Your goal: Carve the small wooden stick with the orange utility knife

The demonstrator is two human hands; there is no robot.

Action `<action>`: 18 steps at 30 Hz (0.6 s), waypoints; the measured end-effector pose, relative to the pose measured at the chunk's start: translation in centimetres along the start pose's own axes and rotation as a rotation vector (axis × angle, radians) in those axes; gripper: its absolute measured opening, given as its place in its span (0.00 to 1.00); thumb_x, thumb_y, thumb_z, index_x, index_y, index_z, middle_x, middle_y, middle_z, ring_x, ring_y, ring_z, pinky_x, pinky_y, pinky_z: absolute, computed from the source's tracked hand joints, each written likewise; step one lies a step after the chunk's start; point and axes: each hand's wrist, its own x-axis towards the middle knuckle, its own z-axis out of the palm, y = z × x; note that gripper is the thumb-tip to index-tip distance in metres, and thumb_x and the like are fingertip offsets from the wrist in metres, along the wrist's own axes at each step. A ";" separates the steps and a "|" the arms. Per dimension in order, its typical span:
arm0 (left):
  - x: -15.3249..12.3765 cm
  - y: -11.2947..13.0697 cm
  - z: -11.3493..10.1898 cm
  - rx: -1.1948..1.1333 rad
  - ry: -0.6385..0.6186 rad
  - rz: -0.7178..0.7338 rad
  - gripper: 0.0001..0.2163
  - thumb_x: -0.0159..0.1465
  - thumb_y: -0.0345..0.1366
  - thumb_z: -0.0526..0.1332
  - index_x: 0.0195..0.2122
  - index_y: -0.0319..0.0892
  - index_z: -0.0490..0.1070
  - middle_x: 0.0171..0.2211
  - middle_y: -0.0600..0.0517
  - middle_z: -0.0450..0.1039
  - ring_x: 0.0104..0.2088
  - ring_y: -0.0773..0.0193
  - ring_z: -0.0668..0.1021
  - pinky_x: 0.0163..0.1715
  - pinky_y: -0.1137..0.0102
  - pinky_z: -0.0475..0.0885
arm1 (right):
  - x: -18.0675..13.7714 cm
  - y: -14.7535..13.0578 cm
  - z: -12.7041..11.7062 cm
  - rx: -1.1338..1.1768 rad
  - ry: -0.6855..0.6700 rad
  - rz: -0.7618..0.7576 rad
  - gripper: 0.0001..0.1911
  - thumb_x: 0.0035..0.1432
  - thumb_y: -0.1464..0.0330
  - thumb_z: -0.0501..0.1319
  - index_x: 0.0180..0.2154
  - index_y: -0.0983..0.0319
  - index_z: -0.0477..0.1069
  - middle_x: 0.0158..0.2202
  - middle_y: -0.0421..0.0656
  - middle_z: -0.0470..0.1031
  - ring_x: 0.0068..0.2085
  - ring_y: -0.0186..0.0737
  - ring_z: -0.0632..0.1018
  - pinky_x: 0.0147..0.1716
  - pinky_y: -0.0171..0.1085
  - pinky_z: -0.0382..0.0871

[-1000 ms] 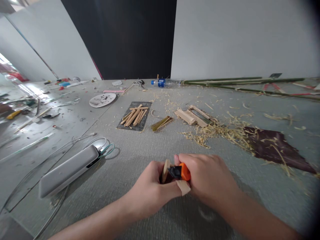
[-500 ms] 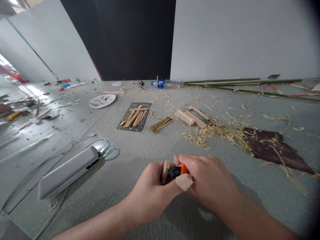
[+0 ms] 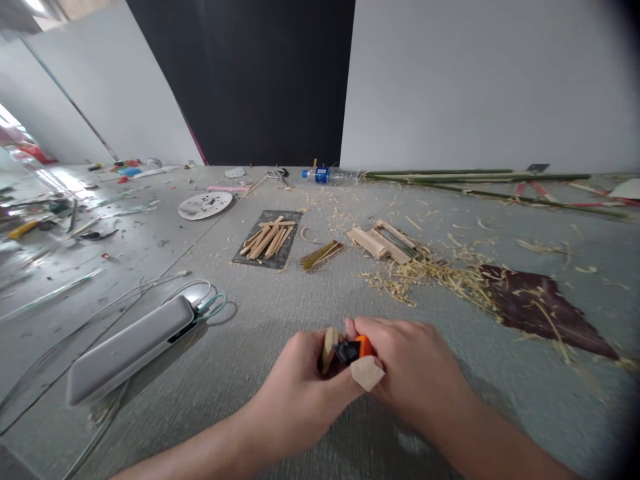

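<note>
Low over the grey woven mat [image 3: 280,300], close to the person's body, the two hands meet. The left hand [image 3: 300,390] is closed around a short, flat, pale wooden strip [image 3: 329,348]. What shows of the strip rises edge-on out of the fist, its long axis steeply upright and leaning a little away from the person, its rounded tip pointing up and forward. It is light tan and smooth, and its lower part is hidden in the fingers. The left thumb wears a beige plaster [image 3: 367,373] at its tip.

The right hand [image 3: 415,373] is clenched on a small knife with an orange handle and black head [image 3: 354,349]; only a bit of orange and the dark front part peep out between the knuckles. The black end points left, toward the strip, and sits right against it. Whether a blade is touching the wood I cannot tell.

Further out on the mat lies a dark rectangular sheet carrying a bundle of tan wooden sticks [image 3: 267,239], and just to its right a few split green-yellow bamboo slivers [image 3: 321,254]. Beyond those are some pale cut wooden blocks [image 3: 383,241], with a drift of straw-coloured shavings [image 3: 440,272] spilling onto a dark maroon cloth [image 3: 543,307]. To the left a long grey case with cables plugged in [image 3: 130,347] lies slantwise.
</note>
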 end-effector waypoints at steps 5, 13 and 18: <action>-0.1 -0.1 0.0 0.012 0.005 0.008 0.19 0.64 0.48 0.66 0.28 0.42 0.61 0.24 0.59 0.48 0.26 0.70 0.51 0.23 0.70 0.47 | 0.0 0.0 0.0 -0.003 -0.024 0.029 0.15 0.62 0.60 0.52 0.26 0.58 0.66 0.23 0.41 0.77 0.24 0.41 0.74 0.26 0.39 0.44; -0.2 0.1 -0.1 0.130 0.070 0.016 0.21 0.64 0.45 0.67 0.26 0.43 0.55 0.24 0.60 0.47 0.25 0.70 0.51 0.22 0.70 0.48 | 0.0 -0.1 -0.1 -0.014 -0.058 0.058 0.12 0.59 0.61 0.53 0.26 0.58 0.66 0.24 0.42 0.77 0.25 0.42 0.74 0.27 0.39 0.44; -0.2 0.0 0.0 0.224 0.124 0.026 0.21 0.63 0.45 0.68 0.26 0.43 0.55 0.23 0.60 0.49 0.26 0.70 0.53 0.23 0.71 0.49 | 0.1 -0.1 -0.1 -0.010 -0.074 0.071 0.11 0.59 0.61 0.55 0.26 0.58 0.66 0.25 0.41 0.78 0.26 0.43 0.75 0.27 0.38 0.45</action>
